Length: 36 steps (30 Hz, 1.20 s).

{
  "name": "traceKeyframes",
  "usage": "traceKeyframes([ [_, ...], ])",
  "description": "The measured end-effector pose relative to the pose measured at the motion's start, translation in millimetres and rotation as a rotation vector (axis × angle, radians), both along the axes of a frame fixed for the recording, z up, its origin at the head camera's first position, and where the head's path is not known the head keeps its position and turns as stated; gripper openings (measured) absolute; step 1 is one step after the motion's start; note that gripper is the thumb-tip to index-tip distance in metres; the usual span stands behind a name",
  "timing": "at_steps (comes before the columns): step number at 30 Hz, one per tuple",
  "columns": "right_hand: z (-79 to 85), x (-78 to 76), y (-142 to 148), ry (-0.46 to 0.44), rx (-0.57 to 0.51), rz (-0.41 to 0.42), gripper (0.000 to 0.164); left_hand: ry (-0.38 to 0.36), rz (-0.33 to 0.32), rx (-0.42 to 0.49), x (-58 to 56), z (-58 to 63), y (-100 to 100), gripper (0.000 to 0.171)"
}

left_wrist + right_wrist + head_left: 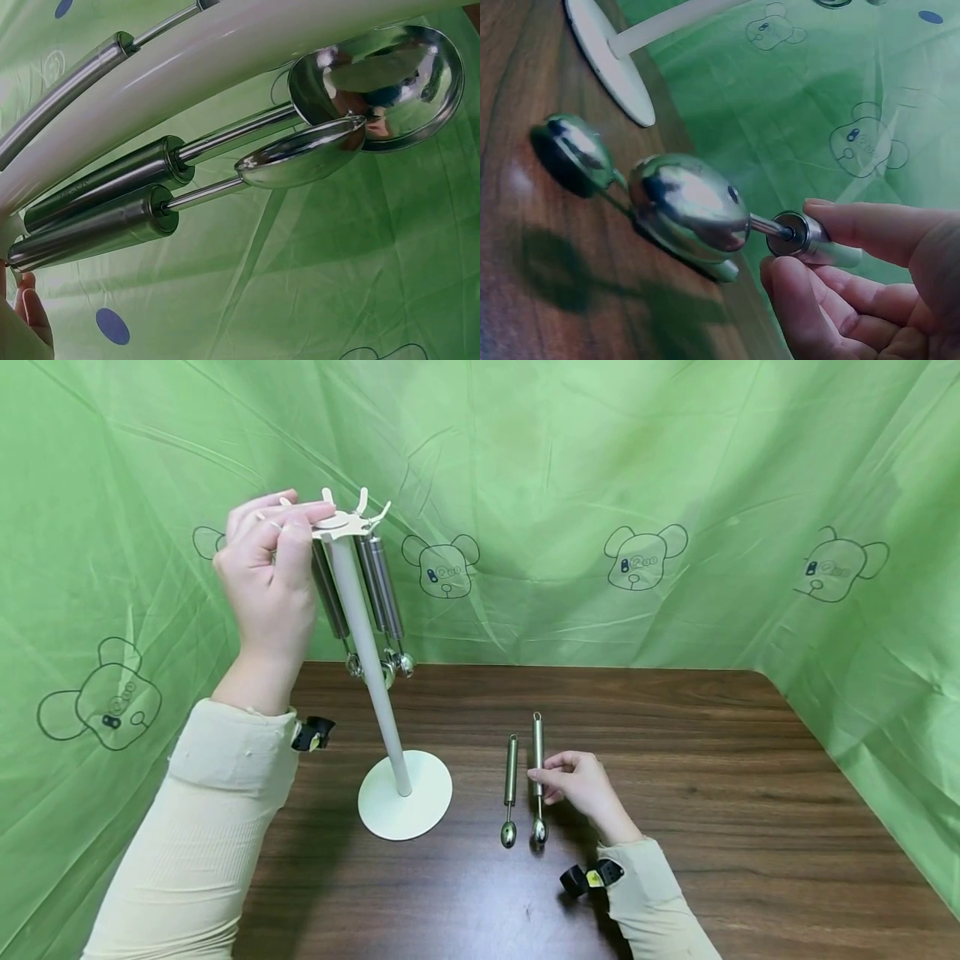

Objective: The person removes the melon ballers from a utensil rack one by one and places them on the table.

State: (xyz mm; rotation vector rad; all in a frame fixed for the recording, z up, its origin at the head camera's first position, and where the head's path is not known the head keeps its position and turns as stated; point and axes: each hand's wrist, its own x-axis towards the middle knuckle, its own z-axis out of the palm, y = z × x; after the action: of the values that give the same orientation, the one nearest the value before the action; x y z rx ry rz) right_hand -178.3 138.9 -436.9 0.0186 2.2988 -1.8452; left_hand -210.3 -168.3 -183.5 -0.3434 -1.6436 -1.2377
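Staged recording booth, as I saw it, not a lived-in room. Green sheeting (600, 485) printed with cartoon bear faces (643, 557) hung creased on all sides. A dark wood-grain table (712, 827) filled the enclosed space; I noted small cameras strapped at both wrists.

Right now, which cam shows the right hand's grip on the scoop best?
Right wrist: the right hand pinches the scoop handle close up, thumb and fingers visible. Head view shows the right hand small, on the handle of the scoop. Left wrist view misses it.
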Motion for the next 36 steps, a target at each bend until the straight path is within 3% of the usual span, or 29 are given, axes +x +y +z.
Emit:
traceKeyframes([
  [21, -26.1, -5.9, -6.8, -0.105, 0.112, -0.022, 0.023, 0.01, -0.065, 0.032, -3.6, 0.2, -3.5, 0.031],
  [36, -18.6, -7.7, -14.9, -0.128, 0.268, -0.046, 0.022, 0.021, -0.09, 0.063, -8.2, 0.0, -5.6, 0.03],
])
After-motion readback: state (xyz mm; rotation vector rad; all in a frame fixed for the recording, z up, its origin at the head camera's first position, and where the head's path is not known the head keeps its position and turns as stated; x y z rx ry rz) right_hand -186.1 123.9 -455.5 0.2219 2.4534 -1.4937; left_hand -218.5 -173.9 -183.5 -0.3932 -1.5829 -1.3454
